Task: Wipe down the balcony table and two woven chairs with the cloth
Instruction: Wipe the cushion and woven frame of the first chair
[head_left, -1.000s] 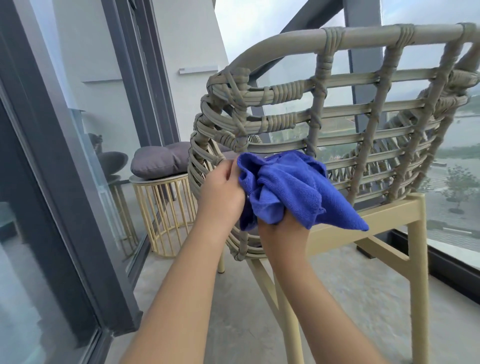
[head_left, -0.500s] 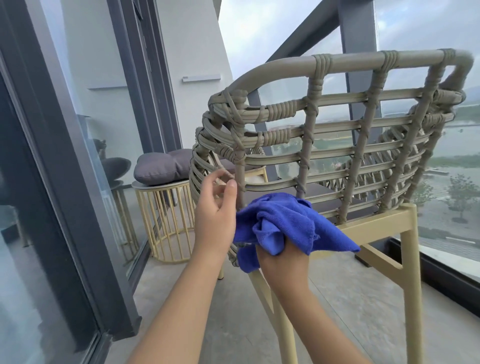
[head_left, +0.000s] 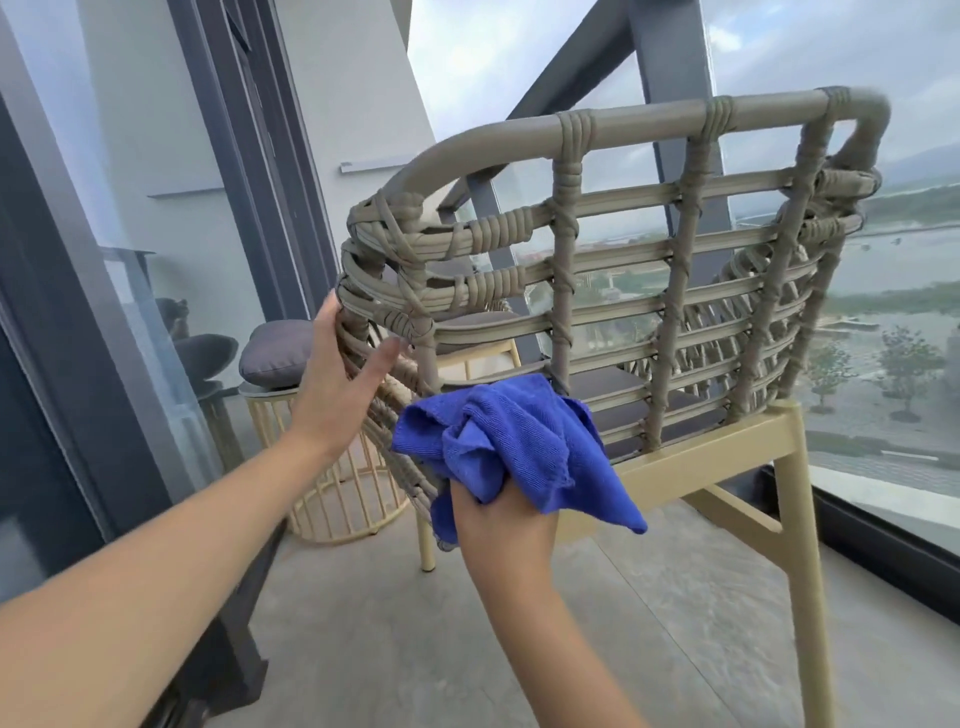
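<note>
A woven chair with a grey-brown rope back and pale yellow legs stands in front of me, seen from behind. My right hand grips a bunched blue cloth and holds it against the lower left of the chair's back, just above the seat frame. My left hand rests with straight fingers on the woven left corner of the back. A small round yellow wire table stands behind the chair at the left, partly hidden by my left arm.
A grey cushion lies on the round table. A dark sliding-door frame runs along the left. A glass balustrade with a dark base closes the right side. Grey floor lies below the chair.
My right hand has carried the cloth down the chair's back toward the seat frame. My left hand has let go of the cloth and moved onto the chair's left corner.
</note>
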